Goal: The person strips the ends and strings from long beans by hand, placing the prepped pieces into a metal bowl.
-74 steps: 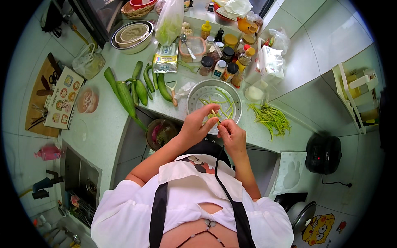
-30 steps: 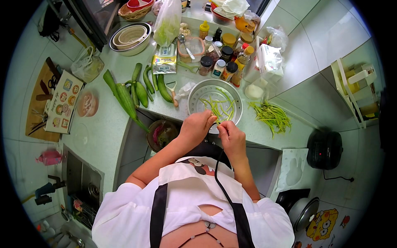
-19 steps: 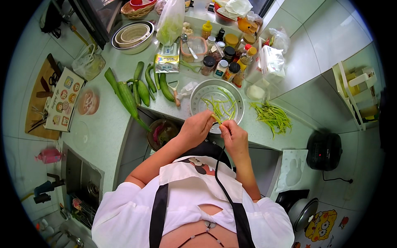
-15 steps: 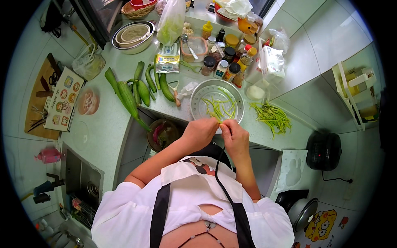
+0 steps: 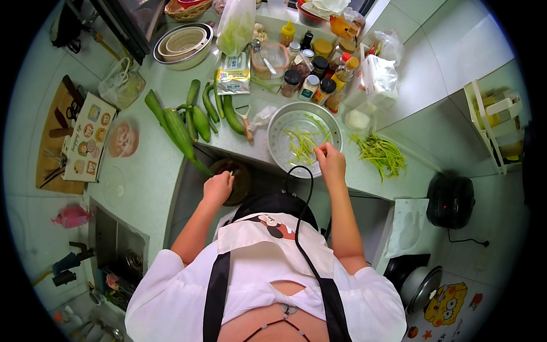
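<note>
My left hand [image 5: 219, 187] is closed over the dark round bin [image 5: 241, 181] below the counter edge, with a small pale bit at its fingertips, perhaps a stalk end. At the near right rim of the perforated metal basin [image 5: 275, 149], my right hand [image 5: 331, 162] is closed in a pinch. Its fingertips meet a thin green stalk [image 5: 317, 143]. Several snapped lengths of these stalks lie in the basin. To its right, a loose pile of whole green stalks [image 5: 380, 155] rests on the counter.
Left of the basin lie a peeler [image 5: 245, 122], crumpled tissue [image 5: 262, 118] and large green gourds [image 5: 179, 134]. Behind stand several seasoning jars [image 5: 309, 87], a lidded plastic box [image 5: 269, 60] and nested bowls [image 5: 183, 47]. A sink [image 5: 117, 239] is at left; a black cable [image 5: 298, 225] hangs before me.
My hands were together at the basin's near rim. The left has moved left and down, over the bin; the right has moved slightly right and up. The view has shifted a little.
</note>
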A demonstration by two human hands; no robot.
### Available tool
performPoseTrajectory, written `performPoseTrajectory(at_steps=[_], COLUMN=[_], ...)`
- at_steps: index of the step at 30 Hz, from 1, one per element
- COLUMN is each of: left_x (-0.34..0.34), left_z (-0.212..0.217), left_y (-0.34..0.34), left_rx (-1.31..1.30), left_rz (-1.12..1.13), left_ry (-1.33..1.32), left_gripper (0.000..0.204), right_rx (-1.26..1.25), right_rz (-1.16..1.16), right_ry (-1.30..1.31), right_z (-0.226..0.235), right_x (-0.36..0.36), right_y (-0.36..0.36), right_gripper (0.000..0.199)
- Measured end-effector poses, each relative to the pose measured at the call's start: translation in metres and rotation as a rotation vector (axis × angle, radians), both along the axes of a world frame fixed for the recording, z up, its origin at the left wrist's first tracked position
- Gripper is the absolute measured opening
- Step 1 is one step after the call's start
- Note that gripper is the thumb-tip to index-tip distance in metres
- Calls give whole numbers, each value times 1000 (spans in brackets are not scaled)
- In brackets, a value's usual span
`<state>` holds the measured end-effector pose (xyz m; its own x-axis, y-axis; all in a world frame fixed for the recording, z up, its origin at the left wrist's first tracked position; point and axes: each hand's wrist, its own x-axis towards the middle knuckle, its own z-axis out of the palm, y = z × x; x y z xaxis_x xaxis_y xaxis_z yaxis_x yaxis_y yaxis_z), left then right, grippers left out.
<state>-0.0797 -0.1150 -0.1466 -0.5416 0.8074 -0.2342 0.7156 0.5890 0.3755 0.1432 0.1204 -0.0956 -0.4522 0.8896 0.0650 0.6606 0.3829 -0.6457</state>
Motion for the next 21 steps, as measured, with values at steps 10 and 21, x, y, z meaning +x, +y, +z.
performPoseTrajectory(at_steps=[10, 21], left_x=[-18, -24], left_z=[-34, -43], left_y=[-32, -20], left_rx=[-176, -140], left_rz=[39, -44], left_ry=[-5, 39], left_gripper=[31, 26], right_rx=[-48, -304], right_rz=[-71, -374], right_ry=[-31, 258], right_z=[-30, -27], right_x=[-5, 68], right_y=[-7, -22], right_gripper=[16, 18])
